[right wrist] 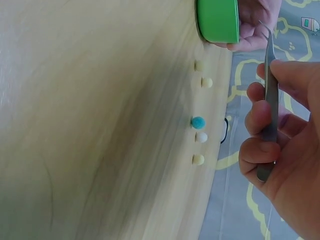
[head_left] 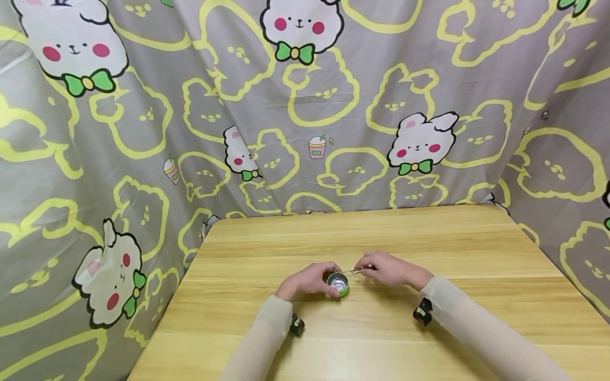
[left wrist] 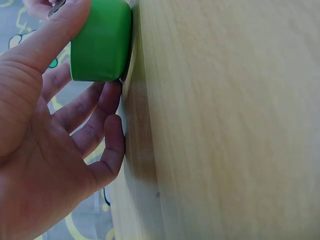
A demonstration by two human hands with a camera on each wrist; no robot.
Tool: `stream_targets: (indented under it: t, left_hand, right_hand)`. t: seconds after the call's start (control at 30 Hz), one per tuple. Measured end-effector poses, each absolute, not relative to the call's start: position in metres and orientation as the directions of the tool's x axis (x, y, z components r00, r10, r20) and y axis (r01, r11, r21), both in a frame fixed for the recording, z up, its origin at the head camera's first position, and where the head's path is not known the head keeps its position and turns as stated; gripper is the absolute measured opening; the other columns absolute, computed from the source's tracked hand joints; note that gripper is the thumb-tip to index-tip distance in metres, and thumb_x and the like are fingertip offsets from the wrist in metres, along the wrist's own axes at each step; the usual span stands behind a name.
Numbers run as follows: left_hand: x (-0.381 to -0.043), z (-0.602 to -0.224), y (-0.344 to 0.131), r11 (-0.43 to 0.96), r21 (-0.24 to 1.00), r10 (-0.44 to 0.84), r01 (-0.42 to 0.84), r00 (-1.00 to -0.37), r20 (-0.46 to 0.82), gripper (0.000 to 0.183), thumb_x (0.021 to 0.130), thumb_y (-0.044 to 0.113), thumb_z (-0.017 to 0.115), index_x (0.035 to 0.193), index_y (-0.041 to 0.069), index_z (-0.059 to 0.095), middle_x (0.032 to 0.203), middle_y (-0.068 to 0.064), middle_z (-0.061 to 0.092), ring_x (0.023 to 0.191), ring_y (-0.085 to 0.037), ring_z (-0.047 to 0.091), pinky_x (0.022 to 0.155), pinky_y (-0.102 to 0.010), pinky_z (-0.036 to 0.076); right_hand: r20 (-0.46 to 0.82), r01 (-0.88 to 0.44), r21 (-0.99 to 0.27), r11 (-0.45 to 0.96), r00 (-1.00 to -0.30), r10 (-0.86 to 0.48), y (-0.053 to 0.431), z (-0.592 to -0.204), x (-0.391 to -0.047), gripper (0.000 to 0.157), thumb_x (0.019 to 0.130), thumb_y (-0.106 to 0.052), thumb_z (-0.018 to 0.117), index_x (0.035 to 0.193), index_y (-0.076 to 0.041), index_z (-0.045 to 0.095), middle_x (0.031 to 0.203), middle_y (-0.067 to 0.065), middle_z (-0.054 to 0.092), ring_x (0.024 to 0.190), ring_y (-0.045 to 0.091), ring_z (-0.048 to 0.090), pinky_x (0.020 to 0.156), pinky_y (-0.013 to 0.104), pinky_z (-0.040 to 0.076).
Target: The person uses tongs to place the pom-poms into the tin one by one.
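My left hand (head_left: 312, 278) holds a small round green tin (head_left: 345, 292) by its side, thumb at the near edge and fingers around the far side. The tin stands upright on the table with its silvery inside facing up. In the left wrist view the thumb presses against its green wall (left wrist: 101, 42). My right hand (head_left: 388, 269) grips metal tweezers (right wrist: 270, 102) with bent, fine tips. Those tips point toward the tin, close by its rim in the head view. No bead shows between them.
Beside the tin, small balls lie in a loose row on the wooden table (head_left: 381, 338): a teal ball (right wrist: 198, 123), a white ball (right wrist: 201, 137) and a few cream balls (right wrist: 206, 82). A patterned curtain (head_left: 190, 106) hangs around the table's back and sides.
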State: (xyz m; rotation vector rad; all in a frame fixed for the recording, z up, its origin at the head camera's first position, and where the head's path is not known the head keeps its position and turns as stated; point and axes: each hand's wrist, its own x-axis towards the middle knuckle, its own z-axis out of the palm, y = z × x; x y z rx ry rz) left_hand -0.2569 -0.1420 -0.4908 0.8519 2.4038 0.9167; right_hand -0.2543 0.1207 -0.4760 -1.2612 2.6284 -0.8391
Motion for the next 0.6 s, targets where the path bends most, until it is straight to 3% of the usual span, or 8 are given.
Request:
stream_targets:
  t: [0.6]
  left_hand:
    - [-0.255, -0.489, -0.141, 0.592, 0.714, 0.667, 0.374, -0.725, -0.172, 0.043, 0.076, 0.024, 0.081, 0.112, 0.018, 0.058, 0.099, 0.008, 0.061, 0.091, -0.006, 0.055, 0.084, -0.024, 0.042]
  right_hand:
    - [0.192, -0.719, -0.485, 0.498, -0.643, -0.741, 0.146, -0.474, -0.262, 0.016, 0.095, -0.012, 0.057, 0.106, -0.011, 0.068, 0.099, -0.004, 0.063, 0.089, 0.012, 0.058, 0.075, 0.034, 0.048]
